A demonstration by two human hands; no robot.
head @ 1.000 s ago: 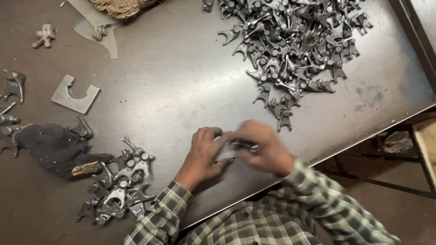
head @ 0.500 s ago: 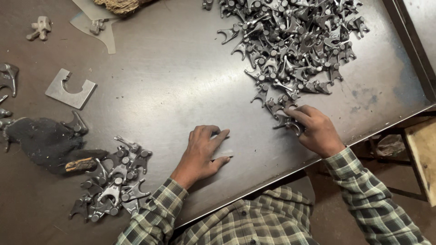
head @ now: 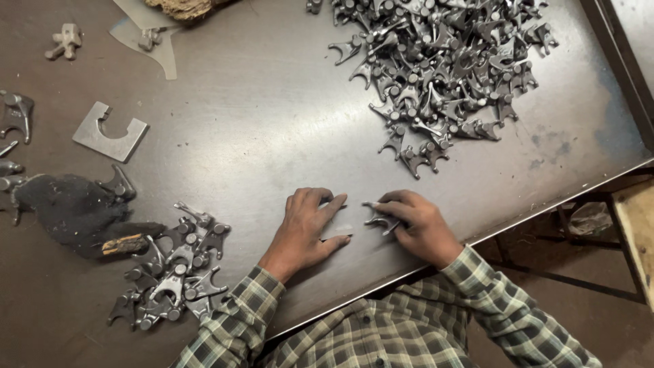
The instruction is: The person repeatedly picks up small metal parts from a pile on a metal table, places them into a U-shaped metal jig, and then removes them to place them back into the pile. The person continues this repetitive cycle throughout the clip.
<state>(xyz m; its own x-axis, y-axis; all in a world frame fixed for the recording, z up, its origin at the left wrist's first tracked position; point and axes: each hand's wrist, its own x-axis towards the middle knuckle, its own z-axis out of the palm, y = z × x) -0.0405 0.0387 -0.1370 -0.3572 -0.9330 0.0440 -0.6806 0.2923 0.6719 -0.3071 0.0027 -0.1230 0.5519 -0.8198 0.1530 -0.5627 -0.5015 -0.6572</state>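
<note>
My right hand (head: 417, 225) grips a small grey fork-shaped metal part (head: 379, 219) low over the dark metal table (head: 259, 123), near its front edge. My left hand (head: 308, 228) rests flat on the table just left of it, fingers spread and pointing at the part, with a small flat pale piece (head: 338, 230) under its fingertips. A big heap of the same metal parts (head: 443, 61) lies at the back right. A smaller pile of parts (head: 174, 266) lies to the left of my left arm.
A dark rag (head: 68, 208) with a brown stub lies at the left. A flat notched metal plate (head: 110, 133) sits behind it. Loose parts lie along the left edge and far left corner. The table's raised rim (head: 616, 61) runs down the right side.
My right hand reached out to the edge of the big heap, then came back toward my left hand with a part in it. My left hand stayed almost in place.
</note>
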